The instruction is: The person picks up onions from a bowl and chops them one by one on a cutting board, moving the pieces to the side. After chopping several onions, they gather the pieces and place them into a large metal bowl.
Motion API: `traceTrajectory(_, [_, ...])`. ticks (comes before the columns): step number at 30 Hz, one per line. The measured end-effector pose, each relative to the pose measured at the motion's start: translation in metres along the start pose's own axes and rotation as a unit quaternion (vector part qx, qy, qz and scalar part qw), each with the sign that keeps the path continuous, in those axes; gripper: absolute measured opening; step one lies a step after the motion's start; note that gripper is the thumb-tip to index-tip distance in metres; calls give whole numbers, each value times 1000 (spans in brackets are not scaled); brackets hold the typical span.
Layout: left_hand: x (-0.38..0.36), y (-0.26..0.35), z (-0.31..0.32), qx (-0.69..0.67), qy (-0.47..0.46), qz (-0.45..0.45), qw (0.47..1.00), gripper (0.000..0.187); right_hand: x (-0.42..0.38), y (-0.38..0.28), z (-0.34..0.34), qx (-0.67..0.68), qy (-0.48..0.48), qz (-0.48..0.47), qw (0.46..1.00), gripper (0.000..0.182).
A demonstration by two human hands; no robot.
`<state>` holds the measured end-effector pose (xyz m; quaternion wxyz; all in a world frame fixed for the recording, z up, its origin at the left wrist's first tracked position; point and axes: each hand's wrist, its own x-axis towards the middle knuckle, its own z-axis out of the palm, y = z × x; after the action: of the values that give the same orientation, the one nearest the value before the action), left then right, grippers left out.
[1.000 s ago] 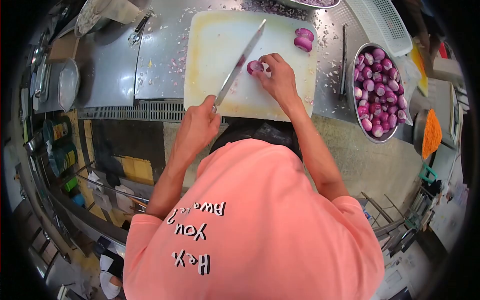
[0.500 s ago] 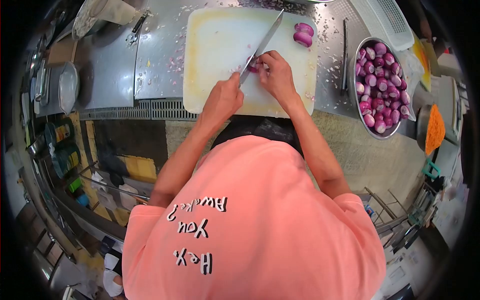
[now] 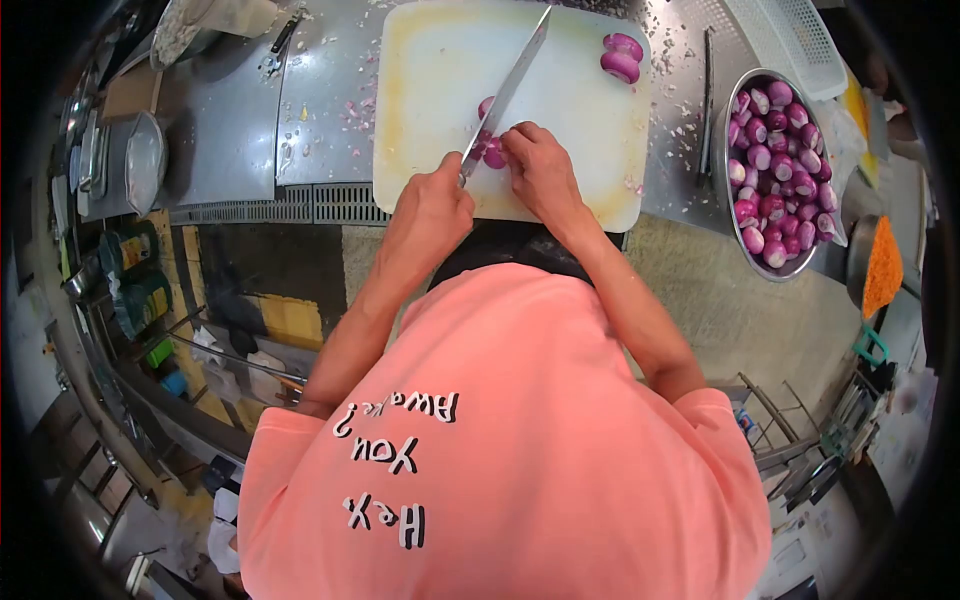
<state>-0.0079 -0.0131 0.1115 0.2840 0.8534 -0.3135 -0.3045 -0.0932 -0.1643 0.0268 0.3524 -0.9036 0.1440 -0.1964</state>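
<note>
With L hand (image 3: pixel 437 205), gripping knife (image 3: pixel 509 88); with R hand (image 3: pixel 543 172), fingers curled against cut onion (image 3: pixel 494 155), can't tell if pinched, nearer board's (image 3: pixel 600 150) near + L edges. Could nick R fingertips via blade slip/onion roll, given tight gap.

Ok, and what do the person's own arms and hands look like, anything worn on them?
The left hand and right hand show no gloves, and no watch or bracelet is visible on either wrist. The salmon-pink shirt has short sleeves, leaving the forearms uncovered. Its front carries white lettering edged in black.
</note>
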Motion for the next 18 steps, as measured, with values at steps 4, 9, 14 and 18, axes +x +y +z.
traceTrajectory(4, [26, -10, 28, 20, 51, 80, 995, 23, -1, 2, 1, -8, -9, 6, 1000, 16])
traceTrajectory(9, [15, 10, 7, 14, 6, 36, 999, 21, -3, 3, 2, 24, 30, -3, 999, 13])
traceTrajectory(14, [29, -4, 30, 35, 57, 84, 994, 20, -6, 5, 4, 67, 27, 12, 997, 13])
traceTrajectory(18, [17, 12, 12, 30, 2, 39, 999, 21, -8, 8, 5, 87, 52, -4, 995, 14])
